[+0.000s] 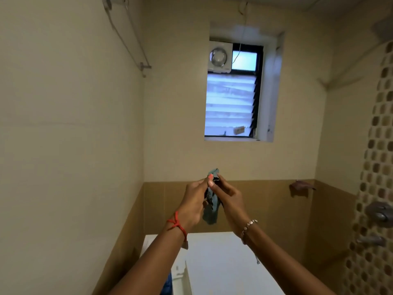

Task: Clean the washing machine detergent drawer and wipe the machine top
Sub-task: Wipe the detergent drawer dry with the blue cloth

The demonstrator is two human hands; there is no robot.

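Observation:
A small teal cloth [211, 211] hangs in the air between both my hands, above the far edge of the white washing machine top [221, 262]. My left hand [194, 202] pinches the cloth near its upper end with thumb and fingers. My right hand [228, 200] holds the same upper part from the right side. The cloth's lower end dangles free. The detergent drawer is not in view.
A louvred window with an exhaust fan [220, 57] sits high on the far wall. Shower taps [379, 211] and a mosaic tile strip are on the right wall. A small wall fitting [301, 187] is at the back right. A rail [127, 39] runs along the left wall.

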